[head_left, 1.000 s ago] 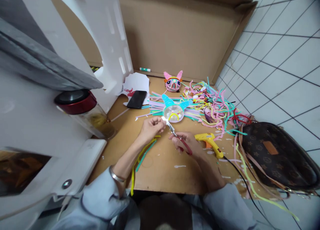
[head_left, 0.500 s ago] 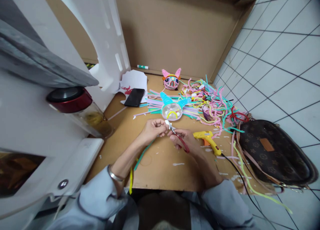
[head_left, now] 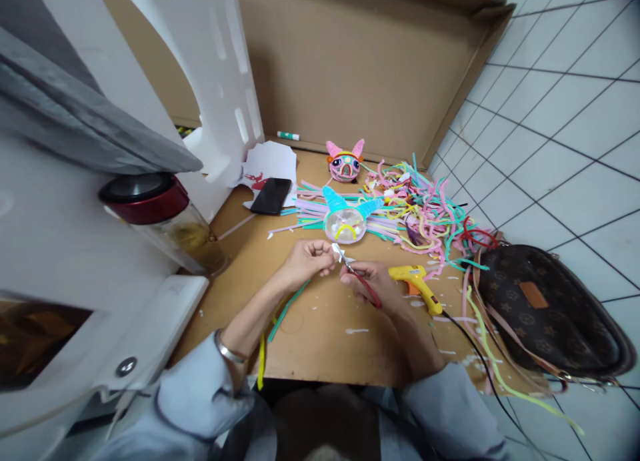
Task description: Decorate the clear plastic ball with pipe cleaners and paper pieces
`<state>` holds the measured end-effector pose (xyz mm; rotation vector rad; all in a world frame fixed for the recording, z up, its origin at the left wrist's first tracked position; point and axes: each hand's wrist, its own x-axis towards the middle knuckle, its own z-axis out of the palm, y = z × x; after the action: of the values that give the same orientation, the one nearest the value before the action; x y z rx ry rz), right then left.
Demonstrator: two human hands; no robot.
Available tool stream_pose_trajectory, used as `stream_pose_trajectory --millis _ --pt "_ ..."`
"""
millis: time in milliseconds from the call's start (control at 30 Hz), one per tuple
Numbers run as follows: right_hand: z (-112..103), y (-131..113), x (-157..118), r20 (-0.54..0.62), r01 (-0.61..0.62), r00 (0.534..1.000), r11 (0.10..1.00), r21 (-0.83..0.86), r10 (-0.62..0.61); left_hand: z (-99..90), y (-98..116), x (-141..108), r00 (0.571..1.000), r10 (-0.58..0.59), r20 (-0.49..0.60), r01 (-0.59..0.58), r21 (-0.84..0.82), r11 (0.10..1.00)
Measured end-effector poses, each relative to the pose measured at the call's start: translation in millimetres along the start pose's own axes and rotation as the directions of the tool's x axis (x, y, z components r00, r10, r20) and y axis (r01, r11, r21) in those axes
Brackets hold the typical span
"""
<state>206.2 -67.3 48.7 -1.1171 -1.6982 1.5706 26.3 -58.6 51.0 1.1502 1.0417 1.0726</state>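
Observation:
My left hand [head_left: 313,259] is closed, pinching a small white piece [head_left: 337,251] that looks like paper. In my right hand [head_left: 369,281] are red-handled scissors [head_left: 371,291], their blades at the white piece. Just beyond my hands lies a round craft head [head_left: 345,225] with two blue ears, a clear face and a yellow curved strip. It rests on a row of coloured pipe cleaners [head_left: 310,214]. Behind it stands a pink-eared craft head [head_left: 344,166] with eyes and a mouth. A green pipe cleaner [head_left: 286,314] lies below my left wrist.
A yellow glue gun [head_left: 423,289] with a black cord lies right of my right hand. Tangled pipe cleaners [head_left: 430,214] and a brown handbag [head_left: 555,307] are further right. On the left are a phone [head_left: 271,196], white paper [head_left: 273,157] and a glass bottle [head_left: 193,244] with a red lid.
The scissors' blades have shifted slightly against the white piece, which sits at a different angle. Both hands stay in nearly the same place, and the whole view has shifted a little.

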Motion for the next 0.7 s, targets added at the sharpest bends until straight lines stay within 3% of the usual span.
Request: stream_pose_trajectory --millis 400,700 --pt "-4 3 -1 0.067 -0.031 0.997 0.998 -0.054 0.035 -9.9 -2 1 0.997 -0.006 0.073 0.002 0.055 0.998" --pt "-7 -8 -3 0.103 0.008 0.995 0.995 -0.103 0.003 -9.9 3 0 0.983 -0.094 0.160 0.080 0.097 0.992"
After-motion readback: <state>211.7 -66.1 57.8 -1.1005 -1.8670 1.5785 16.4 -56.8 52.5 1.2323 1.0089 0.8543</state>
